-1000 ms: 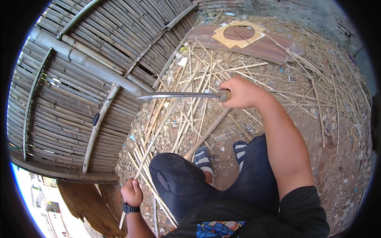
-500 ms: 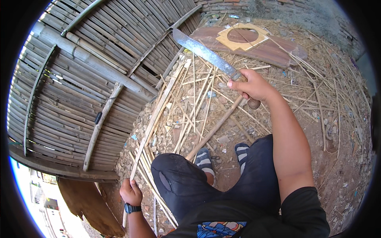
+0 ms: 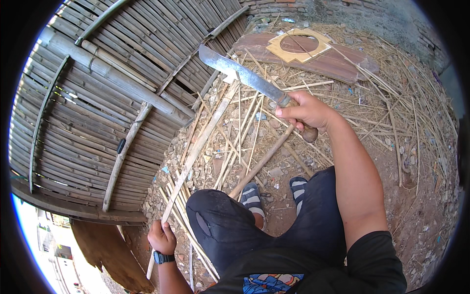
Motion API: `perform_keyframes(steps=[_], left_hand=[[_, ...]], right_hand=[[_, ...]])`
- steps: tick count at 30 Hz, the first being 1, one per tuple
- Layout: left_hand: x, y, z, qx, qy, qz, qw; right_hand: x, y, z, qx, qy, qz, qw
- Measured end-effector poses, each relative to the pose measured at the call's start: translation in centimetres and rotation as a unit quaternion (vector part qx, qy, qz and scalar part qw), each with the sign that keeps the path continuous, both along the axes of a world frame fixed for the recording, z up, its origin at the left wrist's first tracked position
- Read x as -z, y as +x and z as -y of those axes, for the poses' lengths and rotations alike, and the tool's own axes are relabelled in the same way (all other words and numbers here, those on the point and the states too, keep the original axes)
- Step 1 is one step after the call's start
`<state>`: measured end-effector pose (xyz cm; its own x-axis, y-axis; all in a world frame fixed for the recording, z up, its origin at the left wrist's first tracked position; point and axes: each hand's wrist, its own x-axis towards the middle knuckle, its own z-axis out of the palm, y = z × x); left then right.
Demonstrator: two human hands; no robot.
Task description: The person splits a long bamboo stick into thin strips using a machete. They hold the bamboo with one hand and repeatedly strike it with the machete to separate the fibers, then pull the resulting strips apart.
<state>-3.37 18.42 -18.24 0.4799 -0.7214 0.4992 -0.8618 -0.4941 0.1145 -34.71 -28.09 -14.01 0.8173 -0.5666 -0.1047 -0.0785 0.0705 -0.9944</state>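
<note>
My right hand is closed round the wooden handle of a machete. Its broad, worn blade points to the upper left, over the far end of a long bamboo strip. That strip runs from the far side down to my left hand, which grips it near its lower end, with a short tail showing past the wrist. Whether the blade touches the strip I cannot tell. Several thin split bamboo sticks lie beside my left knee, close to the held strip.
A bamboo slat wall stands at the left. Bamboo sticks and straw litter the stony ground. A thicker wooden pole lies ahead of my feet. Farther off, a brown board carries a yellow frame with a round hole, near a brick wall.
The machete has come down and a little left, nearer the strip's far end. The held strip has shifted slightly to the right at its far end. My left hand stays in place.
</note>
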Motion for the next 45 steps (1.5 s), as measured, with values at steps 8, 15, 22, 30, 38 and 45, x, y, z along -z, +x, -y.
perform_keyframes(steps=[8,15,22,30,38,45], left_hand=[[0.0,-0.7,0.4,0.0,-0.023,0.009,1.0],[0.3,-0.4,0.3,0.005,-0.027,0.009,1.0],[-0.4,-1.3,1.6,0.016,-0.022,-0.011,1.0],[-0.2,-1.1,1.5,0.003,-0.022,-0.015,1.0],[0.2,-0.8,1.4,-0.004,-0.011,0.023,1.0],[0.3,-0.1,0.5,-0.024,0.005,-0.012,1.0]], right_hand=[[-0.2,0.0,0.1,-0.004,-0.003,-0.016,1.0],[-0.1,0.1,0.3,-0.001,-0.004,-0.005,1.0],[0.2,1.7,-1.0,-0.099,-0.05,-0.07,0.991],[1.4,0.3,1.3,0.063,-0.046,-0.018,0.997],[0.0,0.1,0.3,0.026,-0.047,-0.015,0.998],[-0.1,0.3,0.1,0.047,-0.063,-0.039,0.996]])
